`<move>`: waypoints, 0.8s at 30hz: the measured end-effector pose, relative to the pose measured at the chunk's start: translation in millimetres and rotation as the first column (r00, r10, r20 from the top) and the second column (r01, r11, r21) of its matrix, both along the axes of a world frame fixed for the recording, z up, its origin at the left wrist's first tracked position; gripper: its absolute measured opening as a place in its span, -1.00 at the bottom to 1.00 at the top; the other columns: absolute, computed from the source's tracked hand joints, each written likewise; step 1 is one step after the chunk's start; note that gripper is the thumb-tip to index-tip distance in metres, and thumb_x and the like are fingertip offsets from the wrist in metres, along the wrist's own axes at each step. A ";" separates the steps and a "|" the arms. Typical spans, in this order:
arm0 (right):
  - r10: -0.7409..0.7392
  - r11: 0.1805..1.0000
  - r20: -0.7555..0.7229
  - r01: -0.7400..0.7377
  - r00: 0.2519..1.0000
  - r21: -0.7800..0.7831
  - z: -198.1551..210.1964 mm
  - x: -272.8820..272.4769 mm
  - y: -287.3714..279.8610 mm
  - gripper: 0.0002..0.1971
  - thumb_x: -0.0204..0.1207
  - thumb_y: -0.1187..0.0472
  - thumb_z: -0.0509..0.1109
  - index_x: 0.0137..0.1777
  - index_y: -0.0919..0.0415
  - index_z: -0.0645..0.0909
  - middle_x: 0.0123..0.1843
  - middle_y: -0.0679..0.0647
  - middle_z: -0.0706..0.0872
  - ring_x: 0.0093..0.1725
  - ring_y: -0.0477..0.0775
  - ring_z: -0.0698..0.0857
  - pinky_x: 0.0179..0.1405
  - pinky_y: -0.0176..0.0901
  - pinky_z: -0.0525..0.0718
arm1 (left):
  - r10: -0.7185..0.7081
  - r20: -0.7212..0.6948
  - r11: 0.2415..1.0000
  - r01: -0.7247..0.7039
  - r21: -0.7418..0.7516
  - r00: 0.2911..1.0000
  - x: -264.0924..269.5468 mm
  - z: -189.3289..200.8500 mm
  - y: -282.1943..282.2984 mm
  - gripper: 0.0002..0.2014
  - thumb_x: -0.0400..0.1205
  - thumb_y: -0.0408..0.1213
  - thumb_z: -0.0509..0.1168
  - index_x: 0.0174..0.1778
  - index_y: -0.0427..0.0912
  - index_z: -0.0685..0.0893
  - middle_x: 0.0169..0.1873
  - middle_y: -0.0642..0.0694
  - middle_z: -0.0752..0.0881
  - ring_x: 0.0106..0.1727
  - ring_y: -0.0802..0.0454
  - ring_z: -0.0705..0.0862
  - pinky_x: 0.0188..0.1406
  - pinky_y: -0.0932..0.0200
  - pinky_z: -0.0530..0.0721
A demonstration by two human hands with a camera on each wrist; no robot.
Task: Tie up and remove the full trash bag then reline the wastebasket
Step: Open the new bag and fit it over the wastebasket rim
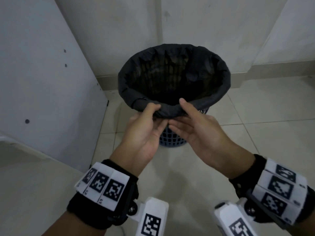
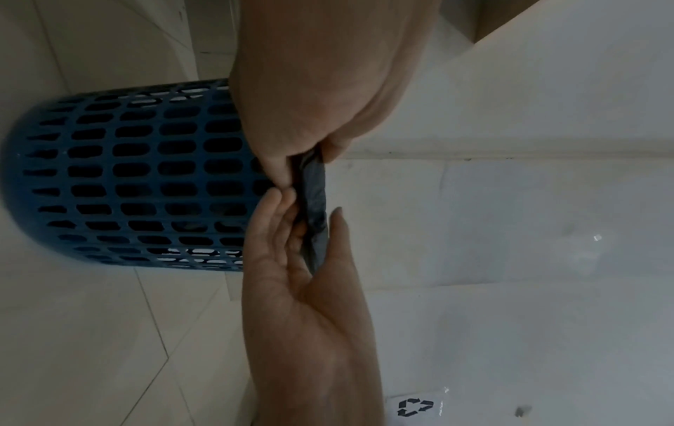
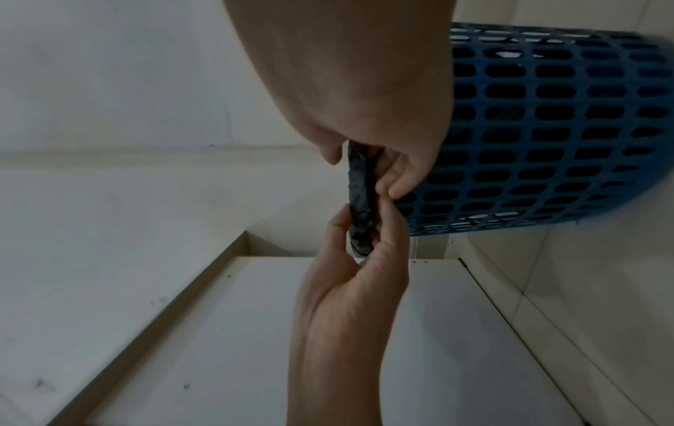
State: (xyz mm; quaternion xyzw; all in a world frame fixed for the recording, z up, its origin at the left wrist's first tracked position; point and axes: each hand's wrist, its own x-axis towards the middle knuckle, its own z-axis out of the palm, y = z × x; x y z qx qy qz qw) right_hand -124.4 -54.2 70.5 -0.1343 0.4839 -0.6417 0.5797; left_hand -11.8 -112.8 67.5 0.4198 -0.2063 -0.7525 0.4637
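A blue lattice wastebasket [image 1: 172,140] stands on the tiled floor in a corner, lined with a black trash bag [image 1: 129,92] whose edge is rolled over the rim. My left hand [image 1: 156,114] pinches the rolled edge at the near rim, thumb on top and fingers underneath. Right beside it, my right hand [image 1: 179,113] pinches the same edge in the same way. The wrist views show the bag edge [image 2: 313,184] [image 3: 359,184] as a dark strip between both thumbs and fingers, lifted slightly off the basket [image 2: 138,178] [image 3: 547,129]. The bag's contents are too dark to make out.
A white cabinet panel [image 1: 42,82] stands close on the left of the basket. White walls with a baseboard [image 1: 272,72] close the corner behind it. Pale floor tiles [image 1: 255,108] spread to the right and toward me. A recycling symbol [image 2: 415,407] is printed on a white surface.
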 end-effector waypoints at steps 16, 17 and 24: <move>-0.151 0.985 0.052 0.155 0.987 -0.073 -1.7 -19.8 -9.0 -0.70 0.61 0.28 0.43 0.29 0.41 0.65 0.11 0.22 0.84 0.06 0.11 0.85 -0.03 -0.18 0.82 | 0.059 -0.079 0.989 -0.048 0.139 0.995 8.4 -5.7 -12.3 -0.77 0.81 -0.16 0.20 0.11 -0.24 0.66 0.03 -0.15 0.73 -0.01 0.00 0.72 0.00 0.11 0.78; -0.154 0.985 0.051 0.158 0.987 -0.073 -2.3 -20.4 -9.5 -0.70 0.61 0.28 0.43 0.28 0.41 0.65 0.11 0.22 0.84 0.06 0.11 0.85 -0.02 -0.17 0.82 | 0.064 -0.092 0.988 -0.050 0.149 0.994 9.4 -5.9 -14.3 -0.79 0.82 -0.20 0.20 0.05 -0.25 0.66 -0.04 -0.14 0.74 -0.04 0.00 0.72 -0.03 0.10 0.77; -0.154 0.985 0.035 0.156 0.988 -0.074 -4.0 -23.8 -11.1 -0.74 0.62 0.29 0.43 0.26 0.39 0.66 0.09 0.20 0.86 0.04 0.09 0.86 0.02 -0.14 0.82 | 0.071 -0.050 0.992 -0.066 0.106 0.996 16.7 -7.5 -25.4 -0.88 0.75 -0.26 0.31 0.10 -0.18 0.72 0.00 -0.15 0.75 0.05 -0.03 0.75 0.01 0.09 0.84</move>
